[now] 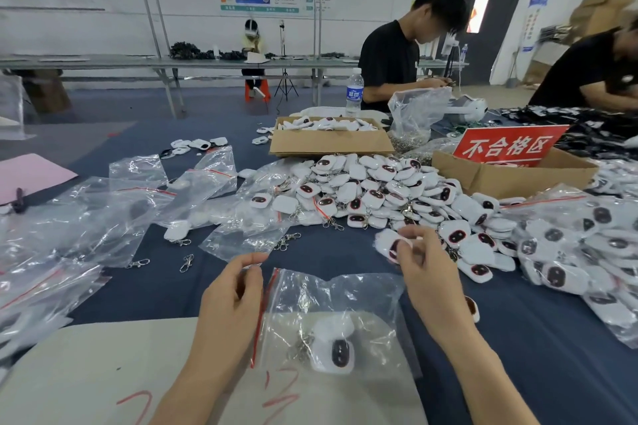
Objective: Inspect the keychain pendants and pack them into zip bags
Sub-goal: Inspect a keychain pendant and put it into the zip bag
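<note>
Pendant with a dark oval face lies inside the zip bag nearest, whose red-striped mouth the left hand pinches. Right hand grips another pendant, blurred and half hidden by its fingers, before the loose heap.

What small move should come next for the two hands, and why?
Probably the right hand should slide its pendant into the zip bag: the left hand seems to pinch the bag's red-striped mouth, and a packed pendant lies inside.
</note>
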Action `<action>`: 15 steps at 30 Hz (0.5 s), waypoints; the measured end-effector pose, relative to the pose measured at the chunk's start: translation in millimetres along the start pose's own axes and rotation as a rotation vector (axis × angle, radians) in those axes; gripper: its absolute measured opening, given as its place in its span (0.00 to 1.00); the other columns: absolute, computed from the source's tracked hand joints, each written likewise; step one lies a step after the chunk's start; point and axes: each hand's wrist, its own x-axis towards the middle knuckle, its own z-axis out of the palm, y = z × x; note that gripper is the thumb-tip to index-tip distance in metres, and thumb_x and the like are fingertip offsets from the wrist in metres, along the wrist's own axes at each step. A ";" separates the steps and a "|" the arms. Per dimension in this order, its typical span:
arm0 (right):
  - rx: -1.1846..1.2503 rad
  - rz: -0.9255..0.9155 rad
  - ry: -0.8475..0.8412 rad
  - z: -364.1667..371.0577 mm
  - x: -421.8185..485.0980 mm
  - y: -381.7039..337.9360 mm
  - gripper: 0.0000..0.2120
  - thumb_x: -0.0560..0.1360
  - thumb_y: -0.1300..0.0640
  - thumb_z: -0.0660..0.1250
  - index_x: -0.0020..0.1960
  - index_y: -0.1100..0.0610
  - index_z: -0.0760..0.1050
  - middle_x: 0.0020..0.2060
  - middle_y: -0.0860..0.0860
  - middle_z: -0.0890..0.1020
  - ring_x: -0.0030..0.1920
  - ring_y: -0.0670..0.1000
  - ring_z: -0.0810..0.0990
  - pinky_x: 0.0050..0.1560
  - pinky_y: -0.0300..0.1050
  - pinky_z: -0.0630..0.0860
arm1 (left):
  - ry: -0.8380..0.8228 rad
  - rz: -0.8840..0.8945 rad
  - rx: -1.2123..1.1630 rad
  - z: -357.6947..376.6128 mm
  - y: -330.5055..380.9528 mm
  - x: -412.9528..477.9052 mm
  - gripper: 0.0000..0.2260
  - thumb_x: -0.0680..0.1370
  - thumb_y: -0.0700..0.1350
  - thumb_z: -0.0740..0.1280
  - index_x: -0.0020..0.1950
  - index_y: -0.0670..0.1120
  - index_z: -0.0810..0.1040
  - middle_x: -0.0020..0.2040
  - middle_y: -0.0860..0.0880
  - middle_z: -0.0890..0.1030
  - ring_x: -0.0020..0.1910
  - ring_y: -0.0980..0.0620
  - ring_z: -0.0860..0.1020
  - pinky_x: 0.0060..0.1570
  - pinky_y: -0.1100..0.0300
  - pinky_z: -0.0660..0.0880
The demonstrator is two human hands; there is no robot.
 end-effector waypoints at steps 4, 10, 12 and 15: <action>0.552 -0.027 -0.250 17.3 3.1 -40.0 0.11 0.81 0.62 0.66 0.59 0.49 0.75 0.49 0.51 0.87 0.50 0.50 0.87 0.49 0.40 0.82 | 0.094 0.040 -0.046 3.5 7.0 -0.7 0.09 0.84 0.49 0.62 0.55 0.63 0.79 0.36 0.54 0.80 0.31 0.56 0.74 0.33 0.69 0.71; 0.225 -0.249 -0.471 58.9 -9.1 -58.1 0.13 0.80 0.61 0.68 0.57 0.44 0.80 0.48 0.44 0.85 0.47 0.40 0.82 0.50 0.32 0.75 | 0.108 0.061 -0.176 4.9 15.6 -6.3 0.16 0.80 0.61 0.62 0.68 0.64 0.73 0.55 0.58 0.79 0.47 0.56 0.81 0.44 0.62 0.79; 0.143 -0.369 -0.469 69.8 -13.6 -52.3 0.16 0.81 0.63 0.67 0.58 0.42 0.81 0.49 0.44 0.81 0.52 0.43 0.80 0.55 0.36 0.75 | 0.032 0.107 -0.084 5.4 13.5 -6.9 0.16 0.79 0.62 0.63 0.67 0.63 0.75 0.52 0.56 0.79 0.43 0.54 0.79 0.44 0.63 0.77; 0.219 -0.342 -0.454 81.6 -15.2 -47.3 0.21 0.79 0.65 0.69 0.58 0.38 0.80 0.46 0.42 0.82 0.49 0.44 0.82 0.52 0.36 0.77 | -0.034 0.153 0.036 12.3 12.4 -6.0 0.10 0.79 0.62 0.64 0.54 0.60 0.79 0.37 0.54 0.78 0.32 0.59 0.73 0.32 0.70 0.68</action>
